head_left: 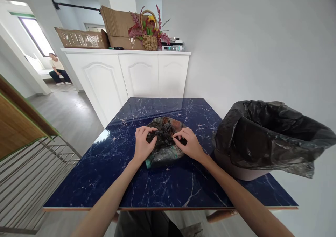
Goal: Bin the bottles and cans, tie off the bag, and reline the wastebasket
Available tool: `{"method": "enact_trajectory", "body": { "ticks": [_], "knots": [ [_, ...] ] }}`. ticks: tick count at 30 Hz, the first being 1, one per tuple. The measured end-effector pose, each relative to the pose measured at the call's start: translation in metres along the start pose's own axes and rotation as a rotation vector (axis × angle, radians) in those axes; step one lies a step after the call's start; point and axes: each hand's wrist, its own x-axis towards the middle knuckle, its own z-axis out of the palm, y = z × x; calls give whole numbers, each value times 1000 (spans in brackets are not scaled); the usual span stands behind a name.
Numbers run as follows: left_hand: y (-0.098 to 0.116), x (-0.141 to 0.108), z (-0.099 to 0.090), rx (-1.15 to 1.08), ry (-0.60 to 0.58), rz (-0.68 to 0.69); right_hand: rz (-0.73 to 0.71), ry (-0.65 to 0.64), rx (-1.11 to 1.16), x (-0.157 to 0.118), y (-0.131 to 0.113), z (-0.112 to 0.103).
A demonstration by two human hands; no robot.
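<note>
Left hand (pixel 145 139) and right hand (pixel 185 142) at the top of a bunched black bag (pixel 165 154) on a table (pixel 168 193)

At far left stands a metal rack (pixel 18 231), with a bamboo-coloured board (pixel 21 121) above its bars. Past it, through a doorway, a person (pixel 58 69) sits in the far room. A white cabinet (pixel 144 77) stands beyond the table; on its top, a taped cardboard box (pixel 81 39) comes first, then an open cardboard box (pixel 117 25).

The left hand lies on the left side of the black bag, thumb set apart from the curved fingers; I cannot tell whether it has plastic pinched between them. The bag rests near the middle of the dark blue, white-veined table, its top gathered into a crumpled tuft. Behind, on the cabinet, are a wicker basket (pixel 150 43) of red and yellow flowers and a clear bottle (pixel 176 48). At the tuft's right side, the right hand has its thumb and forefinger brought together on the plastic. Farther right, well apart from the bag, a bin (pixel 244 174) stands on the table, its black liner (pixel 252 146) folded out over the rim.
</note>
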Motion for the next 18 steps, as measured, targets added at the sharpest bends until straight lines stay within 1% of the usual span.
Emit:
{"method": "enact_trajectory", "body": {
  "ticks": [3,8,9,11,12,13,15,16,18],
  "knots": [
    [-14,2,2,-3,111,-119,62,86,-42,0,8,1],
    [-48,5,5,0,334,-381,235,317,-117,-3,29,2],
    [-51,5,4,7,365,-407,261,355,-125,-4,31,2],
    [-48,5,1,24,405,-418,281,402,-140,-4,32,1],
    [-43,5,-2,40,413,-393,272,406,-145,-4,31,-1],
    [-37,5,-4,68,414,-340,249,393,-145,-3,27,-2],
    [-24,5,-9,154,397,-171,173,327,-134,-2,17,-4],
    [-18,4,-11,199,354,-73,129,280,-123,-1,12,-5],
    [-10,3,-13,253,180,90,58,183,-102,-1,2,-4]
  ]
}}
